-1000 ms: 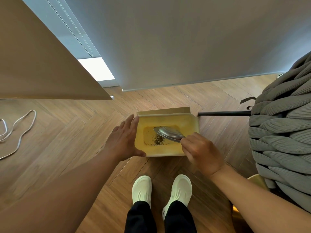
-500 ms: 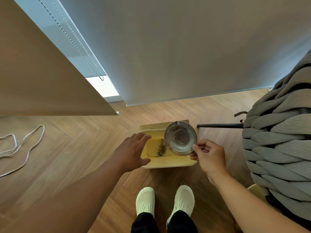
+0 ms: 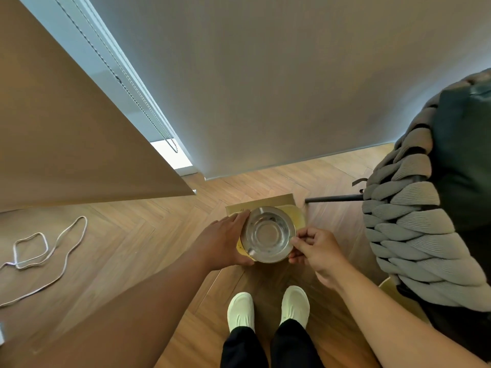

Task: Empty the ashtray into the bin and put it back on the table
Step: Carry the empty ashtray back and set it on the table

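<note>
- Head view: round, shiny metal ashtray (image 3: 267, 234), bowl up, held above the yellow bin (image 3: 299, 216).
- Right hand (image 3: 317, 251) pinches its right rim.
- Left hand (image 3: 225, 241), fingers spread, cups the left edge.
- Herringbone wood floor (image 3: 127, 243); chunky grey braided chair (image 3: 414, 221) at right.

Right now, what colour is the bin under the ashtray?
Yellow; the bin shows past the silver ashtray, best in the head view.

A home: herringbone wood floor (image 3: 127, 243), roller blind (image 3: 265, 75), woven chair (image 3: 414, 235)
</note>
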Motion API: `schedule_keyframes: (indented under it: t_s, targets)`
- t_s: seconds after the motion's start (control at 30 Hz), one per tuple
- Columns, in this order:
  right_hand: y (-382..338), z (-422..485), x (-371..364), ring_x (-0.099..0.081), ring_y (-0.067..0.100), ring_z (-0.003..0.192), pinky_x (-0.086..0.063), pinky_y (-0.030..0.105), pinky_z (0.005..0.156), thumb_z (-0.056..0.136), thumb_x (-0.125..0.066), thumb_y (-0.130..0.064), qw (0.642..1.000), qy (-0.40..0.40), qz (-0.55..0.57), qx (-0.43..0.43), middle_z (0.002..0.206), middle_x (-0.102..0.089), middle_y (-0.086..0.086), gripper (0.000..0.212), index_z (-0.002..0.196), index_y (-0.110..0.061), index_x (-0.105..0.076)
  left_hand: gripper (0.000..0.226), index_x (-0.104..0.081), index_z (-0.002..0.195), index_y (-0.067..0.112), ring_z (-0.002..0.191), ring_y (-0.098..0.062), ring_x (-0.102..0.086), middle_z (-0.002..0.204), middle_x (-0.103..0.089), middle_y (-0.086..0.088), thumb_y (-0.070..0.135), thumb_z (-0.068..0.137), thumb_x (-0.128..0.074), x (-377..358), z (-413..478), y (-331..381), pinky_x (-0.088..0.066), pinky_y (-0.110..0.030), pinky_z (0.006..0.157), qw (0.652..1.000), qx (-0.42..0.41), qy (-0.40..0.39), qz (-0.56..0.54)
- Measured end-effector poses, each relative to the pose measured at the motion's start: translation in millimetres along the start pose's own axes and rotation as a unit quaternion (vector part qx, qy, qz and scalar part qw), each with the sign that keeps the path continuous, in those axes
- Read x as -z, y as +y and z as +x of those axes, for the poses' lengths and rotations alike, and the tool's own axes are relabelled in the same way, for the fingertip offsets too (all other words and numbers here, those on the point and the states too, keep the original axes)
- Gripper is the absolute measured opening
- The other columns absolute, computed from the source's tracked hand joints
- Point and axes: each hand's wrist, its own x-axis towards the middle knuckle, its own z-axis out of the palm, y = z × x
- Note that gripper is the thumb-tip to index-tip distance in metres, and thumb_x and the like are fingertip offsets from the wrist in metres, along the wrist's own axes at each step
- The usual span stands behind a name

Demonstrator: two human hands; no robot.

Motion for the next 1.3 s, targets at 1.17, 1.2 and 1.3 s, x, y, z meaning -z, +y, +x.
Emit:
schedule_keyframes:
  t_s: [1.17,1.2,1.3]
  targets:
    - [-58,-238,3,-0.066,0.021,0.095,-0.058,0.041,0.085,0.063,-0.090,-0.028,0.847,0.021,-0.482,0.224,0.107,-0.068,0.000,0.085,0.129,-0.026,-0.037,0.102,-0.035,0.139,0.030,0.115,-0.024,-0.057,0.131,-0.060,0.003,0.056,0.055,-0.086,116,-178,133,-0.047,-0.038,0.088,0.996,-0.064,0.054,0.017]
    - [-54,-242,4,-0.066,0.020,0.096,-0.058,0.043,0.085,0.064,-0.090,-0.028,0.851,0.021,-0.478,0.218,0.107,-0.067,-0.001,0.083,0.127,-0.027,-0.037,0.102,-0.035,0.139,0.029,0.114,-0.024,-0.058,0.130,-0.060,0.004,0.056,0.054,-0.086,114,-179,135,-0.049,-0.039,0.088,0.996,-0.067,0.047,0.020]
    - [-41,-253,11,-0.064,0.019,0.095,-0.058,0.041,0.084,0.065,-0.089,-0.028,0.858,0.039,-0.470,0.205,0.105,-0.065,-0.003,0.076,0.121,-0.029,-0.038,0.102,-0.035,0.138,0.028,0.112,-0.024,-0.058,0.128,-0.060,0.002,0.055,0.055,-0.086,106,-181,141,-0.050,-0.040,0.087,0.997,-0.073,0.024,0.029]
